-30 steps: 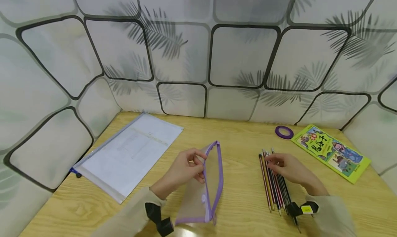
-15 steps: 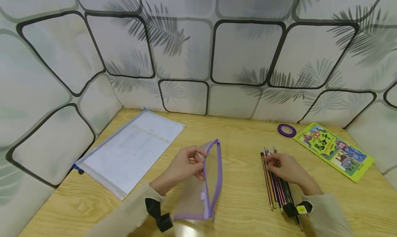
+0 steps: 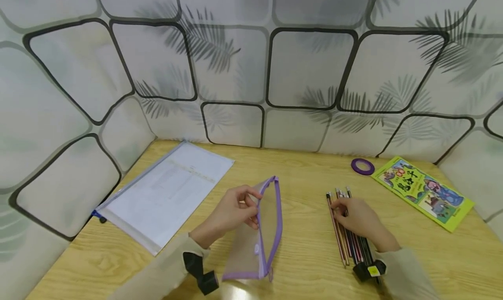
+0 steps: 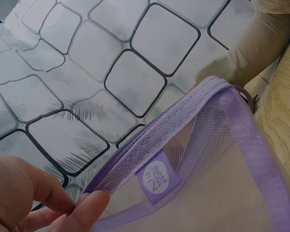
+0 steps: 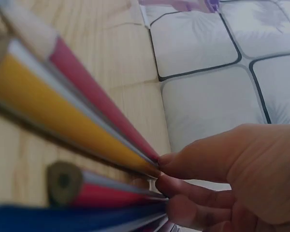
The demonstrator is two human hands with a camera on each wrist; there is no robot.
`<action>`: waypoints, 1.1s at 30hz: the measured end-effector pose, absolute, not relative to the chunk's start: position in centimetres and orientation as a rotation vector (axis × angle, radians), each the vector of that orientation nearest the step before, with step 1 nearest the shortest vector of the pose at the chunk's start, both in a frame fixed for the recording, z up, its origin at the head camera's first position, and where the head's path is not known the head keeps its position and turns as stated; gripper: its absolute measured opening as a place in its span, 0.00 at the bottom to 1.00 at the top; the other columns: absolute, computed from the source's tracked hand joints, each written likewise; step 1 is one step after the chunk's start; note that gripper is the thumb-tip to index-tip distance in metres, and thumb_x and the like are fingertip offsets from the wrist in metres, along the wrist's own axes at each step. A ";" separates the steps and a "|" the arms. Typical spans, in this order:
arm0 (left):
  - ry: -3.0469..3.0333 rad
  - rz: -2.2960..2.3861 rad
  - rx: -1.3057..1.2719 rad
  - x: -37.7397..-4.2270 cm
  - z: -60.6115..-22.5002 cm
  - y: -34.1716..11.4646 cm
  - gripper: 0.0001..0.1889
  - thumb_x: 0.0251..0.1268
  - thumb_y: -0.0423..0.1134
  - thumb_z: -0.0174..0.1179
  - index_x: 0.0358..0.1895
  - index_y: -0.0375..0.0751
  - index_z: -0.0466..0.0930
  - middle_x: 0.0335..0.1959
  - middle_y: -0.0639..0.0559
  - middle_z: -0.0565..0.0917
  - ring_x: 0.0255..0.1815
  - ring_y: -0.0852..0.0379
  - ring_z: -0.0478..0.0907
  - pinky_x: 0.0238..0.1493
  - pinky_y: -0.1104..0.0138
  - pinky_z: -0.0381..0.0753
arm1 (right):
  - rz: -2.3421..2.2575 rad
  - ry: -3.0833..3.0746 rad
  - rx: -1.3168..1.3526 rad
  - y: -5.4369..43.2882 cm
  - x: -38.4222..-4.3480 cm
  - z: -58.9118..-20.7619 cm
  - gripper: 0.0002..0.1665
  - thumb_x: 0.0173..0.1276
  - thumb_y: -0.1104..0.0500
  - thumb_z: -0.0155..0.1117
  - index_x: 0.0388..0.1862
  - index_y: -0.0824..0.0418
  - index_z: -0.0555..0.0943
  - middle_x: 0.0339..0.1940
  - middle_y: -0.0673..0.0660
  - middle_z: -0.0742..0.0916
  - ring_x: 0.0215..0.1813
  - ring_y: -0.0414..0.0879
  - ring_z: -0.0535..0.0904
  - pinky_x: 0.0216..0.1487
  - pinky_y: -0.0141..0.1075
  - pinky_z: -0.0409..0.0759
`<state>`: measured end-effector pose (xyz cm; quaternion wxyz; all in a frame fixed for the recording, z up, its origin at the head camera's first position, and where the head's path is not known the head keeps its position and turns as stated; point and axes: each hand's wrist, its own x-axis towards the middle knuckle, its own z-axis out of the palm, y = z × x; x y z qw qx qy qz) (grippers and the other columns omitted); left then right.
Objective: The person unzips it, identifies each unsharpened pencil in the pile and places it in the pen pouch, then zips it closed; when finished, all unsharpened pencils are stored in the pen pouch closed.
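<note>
My left hand (image 3: 235, 208) pinches the zippered edge of a mesh pencil pouch (image 3: 245, 254) with purple trim. The pouch's mouth gapes toward the right, and a purple label (image 4: 158, 178) shows on its side in the left wrist view. At the right lies a bundle of pencils (image 3: 355, 247), partly hidden under my right hand (image 3: 359, 219). That hand's thumb and fingertips pinch the far ends of a red pencil (image 5: 99, 99) and a yellow pencil (image 5: 63, 116). Other pencils, among them a blue one (image 5: 77, 217), lie close below those fingers.
A clear document sleeve with white paper (image 3: 169, 191) lies at the left of the wooden table (image 3: 298, 177). A purple tape roll (image 3: 362, 166) and a green-yellow book (image 3: 422, 193) lie at the back right. A patterned curtain-like wall (image 3: 235, 86) encloses the back and sides.
My right hand has shifted slightly left over the bundle, and the red and yellow pencils' far ends have moved left from the others. The left hand holds the pouch as before.
</note>
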<state>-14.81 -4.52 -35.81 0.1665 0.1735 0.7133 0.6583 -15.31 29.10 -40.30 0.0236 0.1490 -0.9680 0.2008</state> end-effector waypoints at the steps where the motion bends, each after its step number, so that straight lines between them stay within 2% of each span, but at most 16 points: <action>1: 2.033 1.874 0.499 -14.8 -35.8 -4.5 0.16 0.59 0.20 0.49 0.51 0.23 0.72 0.25 0.48 0.76 0.20 0.59 0.80 0.29 0.56 0.89 | 0.611 -2.996 0.448 29.0 -15.2 -40.3 0.07 0.59 0.65 0.65 0.38 0.62 0.83 0.25 0.47 0.82 0.24 0.35 0.71 0.23 0.29 0.71; 5: 2.046 1.878 0.507 -14.7 -35.8 -4.8 0.16 0.58 0.20 0.49 0.50 0.23 0.72 0.25 0.48 0.76 0.20 0.59 0.80 0.29 0.55 0.89 | 0.577 -2.986 0.445 28.5 -14.9 -40.5 0.07 0.60 0.64 0.66 0.38 0.61 0.82 0.24 0.47 0.81 0.22 0.35 0.70 0.21 0.29 0.69; 9: 2.046 1.870 0.514 -14.4 -36.1 -5.0 0.15 0.58 0.19 0.49 0.50 0.22 0.71 0.25 0.47 0.76 0.20 0.59 0.79 0.27 0.59 0.89 | 0.544 -3.000 0.449 28.0 -14.3 -40.8 0.08 0.59 0.65 0.67 0.39 0.60 0.81 0.22 0.46 0.80 0.21 0.35 0.68 0.20 0.28 0.68; 14: 2.049 1.860 0.526 -14.3 -36.4 -4.6 0.15 0.58 0.19 0.49 0.50 0.24 0.71 0.25 0.48 0.75 0.20 0.59 0.80 0.28 0.57 0.89 | 0.509 -3.021 0.436 27.7 -13.9 -40.5 0.13 0.57 0.63 0.70 0.41 0.62 0.79 0.23 0.47 0.78 0.22 0.38 0.68 0.22 0.31 0.68; 18: 2.052 1.868 0.507 -14.3 -36.3 -4.4 0.15 0.59 0.19 0.49 0.51 0.25 0.72 0.25 0.48 0.75 0.20 0.58 0.80 0.28 0.58 0.89 | 0.490 -3.056 0.412 27.3 -13.8 -40.0 0.16 0.57 0.63 0.69 0.44 0.64 0.78 0.21 0.48 0.74 0.21 0.40 0.65 0.21 0.31 0.63; 24: 2.051 1.858 0.498 -14.4 -36.3 -4.4 0.15 0.59 0.19 0.49 0.50 0.26 0.72 0.25 0.47 0.76 0.20 0.58 0.80 0.28 0.58 0.89 | 0.508 -3.061 0.417 27.1 -13.5 -40.0 0.15 0.57 0.67 0.63 0.45 0.62 0.78 0.15 0.46 0.71 0.15 0.38 0.59 0.17 0.27 0.53; 29: 2.059 1.863 0.491 -14.4 -35.9 -4.5 0.15 0.60 0.19 0.49 0.50 0.25 0.72 0.26 0.47 0.76 0.21 0.57 0.80 0.28 0.58 0.89 | 0.570 -3.040 0.422 27.1 -13.6 -40.2 0.16 0.53 0.67 0.65 0.43 0.62 0.77 0.11 0.46 0.68 0.14 0.37 0.58 0.16 0.26 0.53; 33: 2.060 1.868 0.486 -14.4 -35.7 -4.5 0.15 0.59 0.19 0.49 0.50 0.25 0.72 0.26 0.47 0.76 0.21 0.58 0.80 0.27 0.59 0.89 | 0.642 -3.036 0.427 27.3 -13.7 -40.1 0.15 0.54 0.67 0.64 0.42 0.60 0.77 0.11 0.46 0.70 0.14 0.36 0.60 0.14 0.26 0.56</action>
